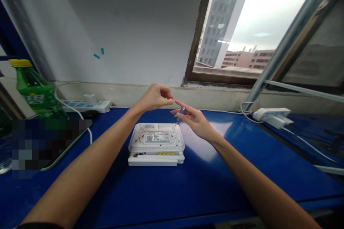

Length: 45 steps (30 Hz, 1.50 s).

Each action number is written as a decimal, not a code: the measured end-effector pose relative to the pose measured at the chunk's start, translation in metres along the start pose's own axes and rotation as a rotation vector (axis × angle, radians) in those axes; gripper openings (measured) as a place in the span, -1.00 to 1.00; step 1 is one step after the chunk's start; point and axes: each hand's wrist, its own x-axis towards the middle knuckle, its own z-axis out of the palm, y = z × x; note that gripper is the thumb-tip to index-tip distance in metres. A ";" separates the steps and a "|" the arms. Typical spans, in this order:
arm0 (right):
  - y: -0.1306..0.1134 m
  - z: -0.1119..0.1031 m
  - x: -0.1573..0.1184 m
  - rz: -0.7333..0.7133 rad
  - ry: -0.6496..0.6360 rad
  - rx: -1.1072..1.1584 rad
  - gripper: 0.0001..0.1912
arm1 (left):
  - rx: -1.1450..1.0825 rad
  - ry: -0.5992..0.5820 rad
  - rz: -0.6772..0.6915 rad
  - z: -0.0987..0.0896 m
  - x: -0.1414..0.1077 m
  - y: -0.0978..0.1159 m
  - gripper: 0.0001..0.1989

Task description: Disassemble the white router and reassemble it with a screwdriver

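A white router [137, 136] lies with its labelled, vented underside up on the blue table, its port side and a white antenna bar facing me. My right hand [197, 120] holds a small screwdriver [183, 110] with a purple handle, its tip down at the router's far right corner. The index finger of that hand is stretched out toward my left hand [157, 96]. Above the router's far edge, my left hand is closed in a pinch, its fingertips almost meeting that index finger. Whatever lies in the pinch is hidden or too small to tell.
On the left, a green bottle [37, 93] with a yellow cap stands behind a partly blurred-out flat device [67, 152]. A power strip [103, 106] with a charger lies along the wall. Another power strip [274, 114] with cables sits at right, near a metal pole [268, 68] and the window.
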 end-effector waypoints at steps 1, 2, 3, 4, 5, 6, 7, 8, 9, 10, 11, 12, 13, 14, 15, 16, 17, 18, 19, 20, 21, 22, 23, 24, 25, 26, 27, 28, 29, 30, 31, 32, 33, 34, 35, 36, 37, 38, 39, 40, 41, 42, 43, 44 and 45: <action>0.000 0.000 0.000 0.003 0.003 0.002 -0.44 | -0.010 -0.006 -0.027 -0.002 0.000 -0.002 -0.92; 0.000 -0.001 0.000 0.004 0.006 0.006 -0.47 | -0.012 -0.026 -0.047 -0.004 0.001 -0.005 -0.93; 0.000 -0.001 0.000 0.001 0.009 0.010 -0.51 | -0.007 -0.063 -0.061 -0.007 0.001 -0.007 -0.92; 0.000 -0.002 0.001 -0.003 0.014 0.014 -0.54 | 0.000 -0.128 -0.077 -0.010 0.001 -0.009 -0.91; 0.001 -0.002 0.001 -0.010 0.021 0.017 -0.57 | 0.007 -0.231 -0.101 -0.014 0.000 -0.012 -0.89; 0.002 -0.003 0.001 -0.018 0.032 0.017 -0.58 | 0.010 -0.360 -0.135 -0.018 0.000 -0.013 -0.87; 0.004 -0.003 0.001 -0.029 0.049 0.008 -0.59 | 0.010 -0.497 -0.173 -0.021 -0.001 -0.015 -0.87; 0.006 -0.003 0.001 -0.041 0.072 -0.015 -0.58 | 0.008 -0.625 -0.210 -0.023 -0.002 -0.017 -0.87; 0.008 -0.003 0.000 -0.054 0.100 -0.050 -0.57 | 0.003 -0.731 -0.240 -0.025 -0.003 -0.018 -0.87; 0.010 -0.003 0.000 -0.071 0.134 -0.092 -0.57 | -0.006 -0.807 -0.260 -0.025 -0.004 -0.019 -0.87; 0.012 -0.002 0.000 -0.090 0.169 -0.135 -0.57 | -0.017 -0.854 -0.268 -0.025 -0.005 -0.020 -0.86; 0.012 -0.001 0.000 -0.106 0.195 -0.174 -0.58 | -0.036 -0.873 -0.270 -0.025 -0.005 -0.021 -0.85; 0.013 0.000 0.000 -0.119 0.211 -0.205 -0.59 | -0.063 -0.874 -0.271 -0.024 -0.005 -0.021 -0.84; 0.012 0.001 0.000 -0.128 0.217 -0.226 -0.59 | -0.098 -0.857 -0.267 -0.023 -0.005 -0.022 -0.83; 0.012 0.003 0.000 -0.132 0.218 -0.239 -0.60 | -0.136 -0.824 -0.256 -0.023 -0.004 -0.022 -0.81; 0.010 0.004 0.000 -0.131 0.213 -0.245 -0.60 | -0.176 -0.784 -0.242 -0.024 -0.004 -0.022 -0.80; 0.009 0.005 0.001 -0.126 0.205 -0.244 -0.59 | -0.215 -0.745 -0.225 -0.025 -0.003 -0.021 -0.80; 0.009 0.006 0.001 -0.121 0.200 -0.234 -0.58 | -0.248 -0.714 -0.208 -0.026 -0.003 -0.021 -0.80; 0.008 0.007 0.002 -0.118 0.198 -0.221 -0.57 | -0.271 -0.693 -0.197 -0.028 -0.003 -0.020 -0.80; 0.008 0.008 0.003 -0.119 0.200 -0.213 -0.56 | -0.290 -0.680 -0.195 -0.030 -0.004 -0.020 -0.81; 0.009 0.009 0.004 -0.126 0.208 -0.213 -0.55 | -0.307 -0.672 -0.200 -0.032 -0.005 -0.019 -0.81; 0.009 0.010 0.005 -0.135 0.222 -0.224 -0.54 | -0.322 -0.666 -0.209 -0.033 -0.006 -0.019 -0.81; 0.010 0.011 0.006 -0.144 0.241 -0.244 -0.54 | -0.334 -0.660 -0.221 -0.034 -0.007 -0.019 -0.80; 0.011 0.012 0.007 -0.154 0.260 -0.274 -0.56 | -0.345 -0.654 -0.232 -0.035 -0.008 -0.020 -0.80; 0.011 0.013 0.007 -0.165 0.280 -0.312 -0.58 | -0.355 -0.651 -0.240 -0.035 -0.008 -0.021 -0.80; 0.011 0.014 0.008 -0.177 0.295 -0.357 -0.61 | -0.363 -0.648 -0.243 -0.035 -0.009 -0.022 -0.80; 0.010 0.015 0.008 -0.191 0.306 -0.405 -0.62 | -0.368 -0.645 -0.246 -0.035 -0.010 -0.023 -0.80; 0.009 0.016 0.008 -0.206 0.310 -0.447 -0.62 | -0.372 -0.644 -0.249 -0.035 -0.010 -0.024 -0.81; 0.008 0.016 0.008 -0.217 0.307 -0.475 -0.62 | -0.379 -0.643 -0.253 -0.035 -0.011 -0.026 -0.81; 0.007 0.017 0.008 -0.221 0.294 -0.481 -0.63 | -0.388 -0.643 -0.258 -0.035 -0.011 -0.027 -0.82; 0.005 0.017 0.007 -0.219 0.271 -0.467 -0.63 | -0.400 -0.643 -0.265 -0.035 -0.011 -0.028 -0.83; 0.004 0.018 0.007 -0.212 0.244 -0.439 -0.63 | -0.413 -0.644 -0.273 -0.035 -0.011 -0.028 -0.84; 0.003 0.018 0.007 -0.203 0.221 -0.406 -0.62 | -0.425 -0.645 -0.281 -0.035 -0.011 -0.028 -0.85; 0.002 0.018 0.007 -0.195 0.207 -0.379 -0.61 | -0.436 -0.645 -0.289 -0.035 -0.011 -0.028 -0.85; 0.002 0.019 0.007 -0.189 0.205 -0.363 -0.62 | -0.443 -0.645 -0.295 -0.035 -0.011 -0.028 -0.86; 0.002 0.019 0.008 -0.185 0.211 -0.357 -0.62 | -0.449 -0.648 -0.298 -0.035 -0.011 -0.027 -0.86; 0.001 0.019 0.008 -0.184 0.222 -0.357 -0.63 | -0.452 -0.654 -0.297 -0.035 -0.011 -0.026 -0.86; 0.001 0.019 0.008 -0.183 0.231 -0.361 -0.63 | -0.453 -0.664 -0.293 -0.035 -0.010 -0.025 -0.86; 0.001 0.019 0.009 -0.185 0.235 -0.367 -0.64 | -0.453 -0.677 -0.287 -0.035 -0.010 -0.024 -0.86; 0.000 0.019 0.009 -0.187 0.232 -0.374 -0.63 | -0.454 -0.691 -0.280 -0.035 -0.010 -0.023 -0.86; 0.000 0.019 0.009 -0.188 0.226 -0.383 -0.62 | -0.454 -0.703 -0.275 -0.035 -0.009 -0.022 -0.86; 0.000 0.018 0.008 -0.190 0.221 -0.394 -0.62 | -0.455 -0.711 -0.272 -0.035 -0.009 -0.021 -0.87; 0.001 0.018 0.008 -0.192 0.218 -0.403 -0.61 | -0.454 -0.716 -0.268 -0.036 -0.009 -0.021 -0.87; 0.001 0.018 0.008 -0.194 0.217 -0.408 -0.61 | -0.452 -0.715 -0.264 -0.036 -0.008 -0.020 -0.87; 0.001 0.018 0.008 -0.198 0.218 -0.410 -0.61 | -0.446 -0.707 -0.258 -0.036 -0.008 -0.020 -0.87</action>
